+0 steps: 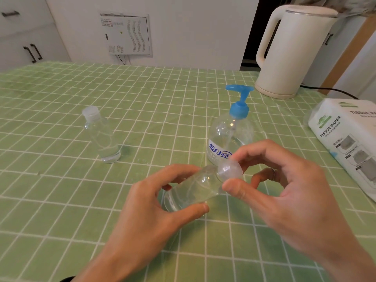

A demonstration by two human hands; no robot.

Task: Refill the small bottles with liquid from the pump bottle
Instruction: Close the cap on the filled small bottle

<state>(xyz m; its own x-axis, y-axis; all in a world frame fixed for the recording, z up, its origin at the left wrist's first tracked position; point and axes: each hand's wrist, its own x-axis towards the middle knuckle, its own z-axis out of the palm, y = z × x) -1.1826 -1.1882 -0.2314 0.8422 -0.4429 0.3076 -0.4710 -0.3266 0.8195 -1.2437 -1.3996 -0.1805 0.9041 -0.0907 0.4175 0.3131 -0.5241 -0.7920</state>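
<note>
- Our left hand [154, 204] curls round the body of a small clear bottle [195, 190], thumb below and fingers over the top. The bottle is lifted off the table [61, 200] near the middle of its front edge and tilted, neck up and to the right.
- Our right hand [289, 192] pinches the bottle's cap [230, 169] between thumb and forefinger; the other fingers are loosely curled and hold nothing.
- We judge that the cap is being turned; whether it goes on or comes off, we cannot tell.
- To do it well, we should bring the bottle upright first, since some liquid sits in its base. The left hand should grip firmly without squeezing the soft wall, and only the right should turn.
- The pump bottle [230, 137] stands just behind the hands, its blue spout pointing left.
- A second small bottle [101, 139], capped, stands well apart toward the left edge, with droplets [142, 160] on the cloth beside it, so we should beware of slippery fingers.
- A kettle [293, 51] occupies the far right corner, and a tissue pack [345, 139] lies at the right edge for wiping.
</note>
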